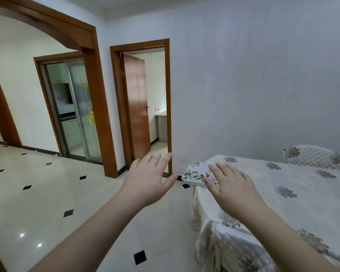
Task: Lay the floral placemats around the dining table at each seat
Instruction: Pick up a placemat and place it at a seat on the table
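A stack of white floral-print placemats (194,173) sits at the cloth-covered counter (283,193) corner, within reach; both hands, left (147,181) and right (234,187), stretch toward it, fingers spread, holding nothing.

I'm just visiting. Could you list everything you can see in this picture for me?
floral placemats: one stack, white with green leaves, on the table's near-left corner
dining table: one, cream flowered cloth, right side
chair: one, cream quilted cover, behind the table
wooden door: one, brown, open, centre doorway
glass sliding door: one, left of the wooden door
floor: cream tiles, black diamonds
left hand: open, over the floor
right hand: open, fingers spread, reaching over the placemats
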A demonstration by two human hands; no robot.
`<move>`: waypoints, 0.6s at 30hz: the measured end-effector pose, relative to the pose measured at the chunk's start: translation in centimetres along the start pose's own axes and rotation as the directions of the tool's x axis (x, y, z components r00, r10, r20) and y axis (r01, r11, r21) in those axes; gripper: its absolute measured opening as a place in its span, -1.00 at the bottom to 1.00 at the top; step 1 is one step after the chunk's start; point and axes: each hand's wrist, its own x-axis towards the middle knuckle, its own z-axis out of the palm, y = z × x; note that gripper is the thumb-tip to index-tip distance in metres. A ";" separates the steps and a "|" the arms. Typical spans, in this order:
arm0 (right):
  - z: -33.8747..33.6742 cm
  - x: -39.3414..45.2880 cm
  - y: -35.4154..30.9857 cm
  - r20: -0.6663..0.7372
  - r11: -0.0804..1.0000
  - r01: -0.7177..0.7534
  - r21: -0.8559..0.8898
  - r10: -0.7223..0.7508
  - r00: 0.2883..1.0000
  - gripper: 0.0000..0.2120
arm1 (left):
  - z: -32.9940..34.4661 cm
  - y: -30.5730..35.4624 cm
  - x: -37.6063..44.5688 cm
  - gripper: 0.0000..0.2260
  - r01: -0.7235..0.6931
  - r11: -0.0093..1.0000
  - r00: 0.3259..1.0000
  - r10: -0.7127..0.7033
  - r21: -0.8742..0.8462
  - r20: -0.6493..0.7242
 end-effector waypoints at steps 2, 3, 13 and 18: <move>0.9 2.6 1.1 0.015 1.000 0.010 0.011 -0.010 1.000 -0.48 | 0.8 0.3 2.7 -0.39 0.005 1.000 1.000 -0.005 0.003 0.021; 1.3 4.0 1.4 0.027 1.000 0.018 0.024 -0.018 0.999 -0.47 | 1.2 0.3 3.9 -0.40 0.009 1.000 1.000 -0.009 0.000 0.029; 6.0 14.7 0.3 0.053 0.990 0.119 0.078 -0.123 0.991 -0.47 | 5.8 -3.6 11.5 -0.37 0.113 0.991 0.986 -0.121 0.071 0.115; 8.7 19.4 -3.6 0.083 0.985 0.147 0.086 -0.155 0.985 -0.46 | 8.0 -8.4 13.8 -0.37 0.134 0.988 0.988 -0.139 0.079 0.070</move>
